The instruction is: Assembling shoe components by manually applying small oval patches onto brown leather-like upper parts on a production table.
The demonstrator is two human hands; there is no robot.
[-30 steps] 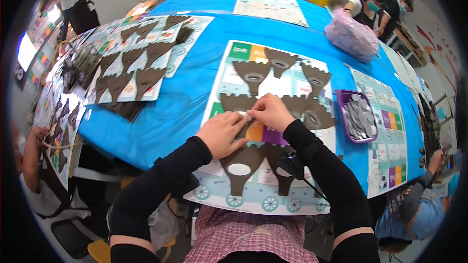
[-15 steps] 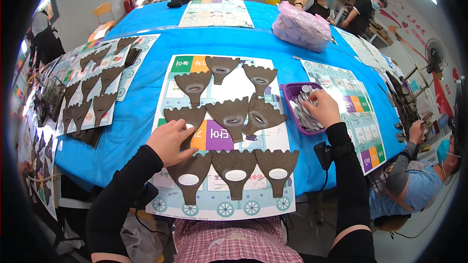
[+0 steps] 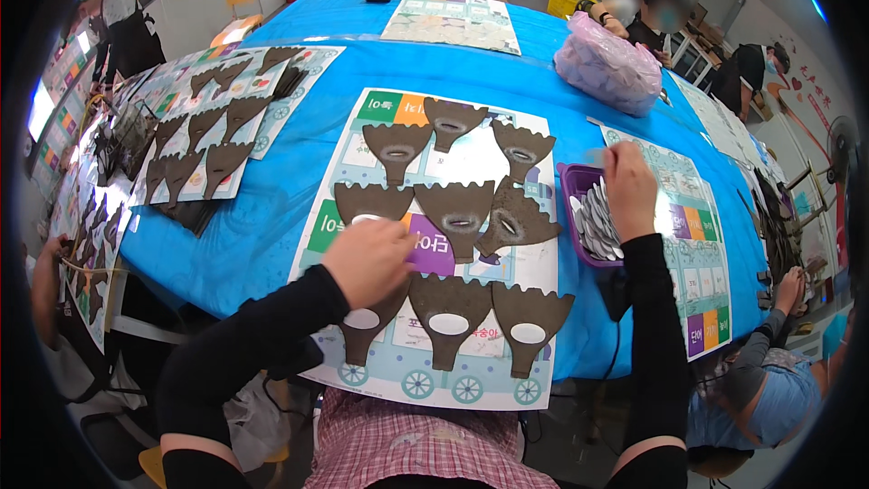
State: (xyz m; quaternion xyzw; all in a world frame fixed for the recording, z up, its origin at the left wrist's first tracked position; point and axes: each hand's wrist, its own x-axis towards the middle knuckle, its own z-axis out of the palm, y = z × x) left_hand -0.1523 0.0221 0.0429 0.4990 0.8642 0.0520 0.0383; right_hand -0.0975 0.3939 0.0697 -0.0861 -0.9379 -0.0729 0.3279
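Observation:
Several dark brown fan-shaped pieces (image 3: pixel 454 217) with wavy top edges lie in rows on a printed white sheet (image 3: pixel 534 263). White oval discs (image 3: pixel 450 326) sit on the front row, and part of one shows on the middle-left piece (image 3: pixel 362 204). Other pieces carry pale, glue-like oval marks. My left hand (image 3: pixel 371 263) is over the sheet between the middle and front rows, fingers curled; what they hold, if anything, is hidden. My right hand (image 3: pixel 631 190) is raised above the purple basket (image 3: pixel 566 190) of loose oval discs (image 3: pixel 595 222), fingers pinched; anything in them is blurred.
More fan pieces (image 3: pixel 201 127) lie on sheets at the left. A pink plastic bag (image 3: pixel 606 63) stands at the back right. Another printed sheet (image 3: pixel 697 263) lies right of the basket. Co-workers sit on the right (image 3: pixel 747 407) and at the far side (image 3: pixel 656 18).
My right hand has lifted out of the discs in the basket. My left hand's spread fingers have curled, and it has moved right across the sheet. The whole view has shifted somewhat.

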